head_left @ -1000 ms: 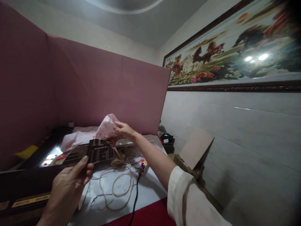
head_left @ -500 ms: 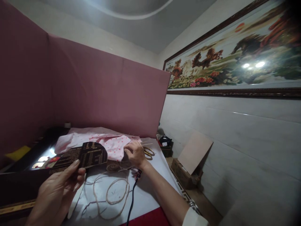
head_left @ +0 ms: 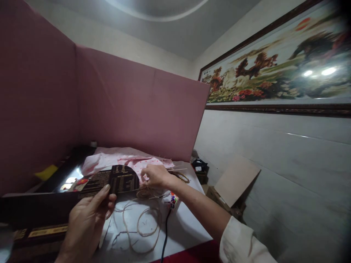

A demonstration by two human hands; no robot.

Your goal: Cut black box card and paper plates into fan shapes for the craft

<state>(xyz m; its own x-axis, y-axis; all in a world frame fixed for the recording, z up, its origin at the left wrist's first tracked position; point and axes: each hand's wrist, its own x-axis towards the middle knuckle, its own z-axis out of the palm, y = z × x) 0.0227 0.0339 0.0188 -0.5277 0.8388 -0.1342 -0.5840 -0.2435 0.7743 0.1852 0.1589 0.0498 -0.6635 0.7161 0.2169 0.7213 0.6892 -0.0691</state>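
Observation:
My left hand (head_left: 87,223) grips the lower edge of a dark printed cardboard piece (head_left: 115,179) with a rounded end, thumb on top. My right hand (head_left: 155,175) reaches across the table with its fingers curled at the edge of a pink dotted cloth (head_left: 123,162), just above a small coil of jute twine (head_left: 142,193). Loose loops of the same twine (head_left: 139,223) lie on the white table cover (head_left: 183,230) between my hands. Whether the right fingers pinch the cloth or the twine is hidden.
A black cable (head_left: 166,233) runs to a colourful small object (head_left: 172,200). Bamboo rings (head_left: 182,177) and thin sticks lie right of the cloth. Pink boards (head_left: 131,106) wall the back and left. A dark box (head_left: 35,210) sits left. Cardboard (head_left: 236,179) leans on the right wall.
My right hand lowered the pink cloth onto the table and now rests at its edge by the twine coil. The left hand keeps holding the dark cardboard. The view shifted slightly.

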